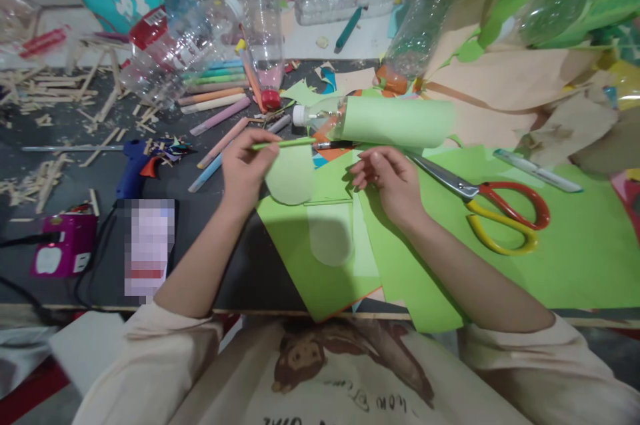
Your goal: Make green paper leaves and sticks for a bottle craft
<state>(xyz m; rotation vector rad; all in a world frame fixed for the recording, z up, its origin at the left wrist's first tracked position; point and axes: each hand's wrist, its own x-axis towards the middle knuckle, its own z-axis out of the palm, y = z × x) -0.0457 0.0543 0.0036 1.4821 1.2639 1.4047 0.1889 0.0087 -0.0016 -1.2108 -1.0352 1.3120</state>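
Observation:
My left hand (250,162) pinches the left end of a pale green paper piece (290,175) with a rounded lower edge and a bright green strip along its top. To the right, my right hand (384,175) hovers over green sheets with its fingers loosely curled and apart, nothing visible in them. Between the hands lies a dark pen (335,144). A second rounded pale piece (331,235) rests on a green sheet (320,278). Just beyond my hands, a clear bottle wrapped in light green paper (400,122) lies on its side, its white cap pointing left.
Large scissors (480,195) and a capped marker (537,170) lie at right on green paper. Left are a blue glue gun (134,168), a phone (149,248), a magenta power box (65,245) and wooden sticks. Markers (220,115), plastic bottles and brown paper (525,85) fill the back.

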